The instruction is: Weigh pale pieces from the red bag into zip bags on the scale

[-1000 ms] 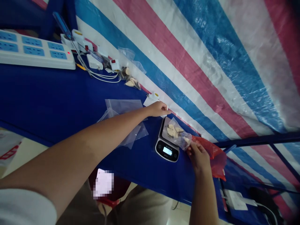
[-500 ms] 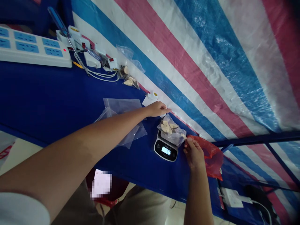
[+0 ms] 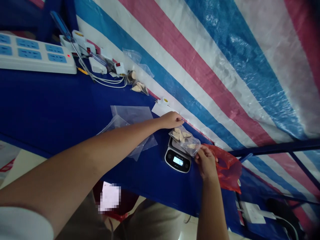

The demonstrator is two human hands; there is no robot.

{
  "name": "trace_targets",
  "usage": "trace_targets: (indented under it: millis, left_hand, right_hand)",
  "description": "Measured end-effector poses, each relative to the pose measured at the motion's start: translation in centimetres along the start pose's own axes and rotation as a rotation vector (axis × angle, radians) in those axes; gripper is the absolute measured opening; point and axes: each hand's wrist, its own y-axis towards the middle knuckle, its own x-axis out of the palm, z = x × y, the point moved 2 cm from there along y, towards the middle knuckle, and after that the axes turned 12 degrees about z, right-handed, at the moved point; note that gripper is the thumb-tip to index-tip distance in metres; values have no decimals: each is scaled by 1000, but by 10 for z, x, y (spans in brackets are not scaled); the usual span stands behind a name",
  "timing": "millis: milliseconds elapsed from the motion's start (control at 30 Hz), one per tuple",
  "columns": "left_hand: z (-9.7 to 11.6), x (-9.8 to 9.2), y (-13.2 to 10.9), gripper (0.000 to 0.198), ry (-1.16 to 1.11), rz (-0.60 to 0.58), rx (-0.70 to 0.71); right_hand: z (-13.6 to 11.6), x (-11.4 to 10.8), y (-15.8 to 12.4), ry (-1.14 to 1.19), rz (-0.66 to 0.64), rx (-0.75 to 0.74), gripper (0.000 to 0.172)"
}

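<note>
A clear plastic bag (image 3: 186,142) with several pale, dark-edged slices in it lies tilted over a small kitchen scale (image 3: 178,161). The scale's display is lit, but its digits are unreadable. My left hand (image 3: 172,120) is closed on the bag's upper left corner. At the bag's right edge, the fingers of my right hand (image 3: 205,162) are bent in a pinch against the plastic; the fingertips are partly hidden. One slice (image 3: 192,146) sits apart from the others, near my right fingers. Just behind that hand is a red plastic bag (image 3: 228,170).
Flat clear bags (image 3: 135,115) lie under my left forearm. Small bags of slices (image 3: 139,87), white plug adapters (image 3: 98,65), a screwdriver (image 3: 61,25) and a power strip (image 3: 37,55) are farther left. A striped tarp (image 3: 200,63) borders the table's back.
The lone slice, earlier at my right fingertips by the bag's mouth, now shows farther inside the bag. My left hand has shifted slightly right, and the bag is spread more.
</note>
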Motion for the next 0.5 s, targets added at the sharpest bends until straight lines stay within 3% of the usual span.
trace_targets:
  millis: [200,367,500]
  left_hand:
    - [3,2,-2,46,-4,24,-15]
    - [0,-9,0,46,-10,104,-131]
    - [-2,-17,3,43,-13,174,-198]
  right_hand:
    - [-14,-4,-3,-109,-81,75,53]
    - [-12,-38,-27,-46,257,48,50]
    - [4,-52,-65,24,312,20,42]
